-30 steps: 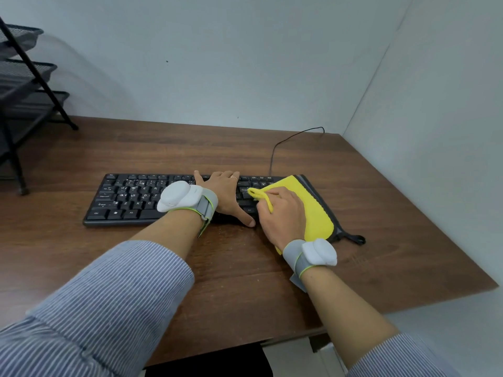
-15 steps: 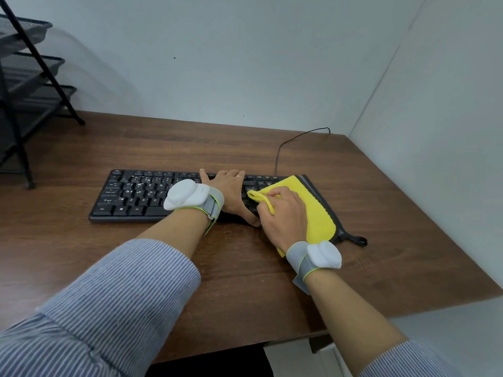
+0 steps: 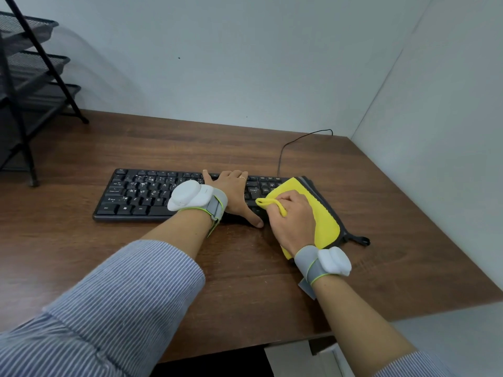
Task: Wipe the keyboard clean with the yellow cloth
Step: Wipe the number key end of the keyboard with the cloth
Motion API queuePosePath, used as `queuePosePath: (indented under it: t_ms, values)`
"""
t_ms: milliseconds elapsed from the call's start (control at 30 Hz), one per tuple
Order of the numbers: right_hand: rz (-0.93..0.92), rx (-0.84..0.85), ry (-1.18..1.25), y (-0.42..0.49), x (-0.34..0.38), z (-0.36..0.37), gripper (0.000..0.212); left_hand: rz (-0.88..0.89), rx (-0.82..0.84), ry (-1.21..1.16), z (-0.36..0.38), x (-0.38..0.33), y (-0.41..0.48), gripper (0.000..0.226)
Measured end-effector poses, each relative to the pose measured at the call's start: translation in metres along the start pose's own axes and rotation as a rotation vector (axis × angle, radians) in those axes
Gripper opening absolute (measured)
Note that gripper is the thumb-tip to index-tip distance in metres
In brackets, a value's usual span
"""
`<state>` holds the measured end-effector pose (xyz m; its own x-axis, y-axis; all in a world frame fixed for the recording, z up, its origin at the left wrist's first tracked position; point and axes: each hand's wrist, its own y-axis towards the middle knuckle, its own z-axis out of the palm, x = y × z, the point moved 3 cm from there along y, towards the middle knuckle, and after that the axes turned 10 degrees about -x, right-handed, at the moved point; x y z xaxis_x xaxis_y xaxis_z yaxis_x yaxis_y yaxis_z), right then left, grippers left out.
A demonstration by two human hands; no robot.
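A black corded computer keyboard (image 3: pixel 152 194) lies across the middle of the brown wood-grain desk (image 3: pixel 245 268), its thin black cable (image 3: pixel 283 151) running off toward one o'clock. The left hand (image 3: pixel 234 194) rests flat on the keys near the keyboard's centre, fingers spread and released, thumb tip touching the desk at the front edge; it grasps nothing. The right hand (image 3: pixel 292 221), at about three o'clock from the left one, is curled around a fold of the yellow microfibre cloth with grey trim (image 3: pixel 324 213), pressing it onto the keyboard's right end. The cloth covers that end and spills onto the desk. A black wire-mesh tiered rack (image 3: pixel 30 77) stands at ten o'clock.
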<state>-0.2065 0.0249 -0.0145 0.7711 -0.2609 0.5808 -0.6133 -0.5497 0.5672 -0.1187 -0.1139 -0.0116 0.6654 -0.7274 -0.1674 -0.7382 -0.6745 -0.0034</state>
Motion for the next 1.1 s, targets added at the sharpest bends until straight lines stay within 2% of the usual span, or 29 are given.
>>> queuePosePath:
  t_ms: [100,233,333,467,500,633,700,833,967,1100]
  values:
    - [0.069,-0.022,0.007,0.003,-0.001,-0.002,0.020,-0.004,0.013,-0.008,-0.001,0.000,-0.001,0.142]
    - [-0.061,0.052,-0.021,0.000,0.004,0.002,0.018,0.000,0.013,-0.001,-0.002,-0.001,-0.001,0.142]
    - [0.059,0.009,0.045,0.001,-0.002,-0.001,0.021,-0.004,0.021,-0.008,-0.002,0.000,0.000,0.142]
    - [0.296,-0.149,0.196,0.011,0.000,0.002,0.037,-0.007,0.026,-0.018,-0.001,-0.001,0.000,0.142]
    - [0.304,-0.147,0.202,0.015,0.004,0.005,0.037,-0.008,0.020,-0.019,-0.001,0.000,0.000,0.142]
    - [-0.007,0.073,-0.130,0.021,0.012,0.028,0.024,0.011,-0.001,-0.008,-0.001,0.000,0.001,0.140]
    - [-0.086,0.086,-0.209,0.022,0.010,0.031,0.028,0.014,0.002,-0.006,0.000,0.000,0.001,0.140]
    - [-0.077,0.104,-0.231,0.032,0.007,0.035,0.028,0.014,0.004,-0.018,0.000,0.000,0.002,0.140]
    - [-0.109,0.013,-0.158,0.019,0.007,0.029,0.029,0.013,0.002,-0.022,0.001,0.001,0.001,0.141]
    - [-0.115,0.087,-0.203,0.030,0.011,0.035,0.027,0.005,-0.005,-0.031,0.001,0.000,0.001,0.141]
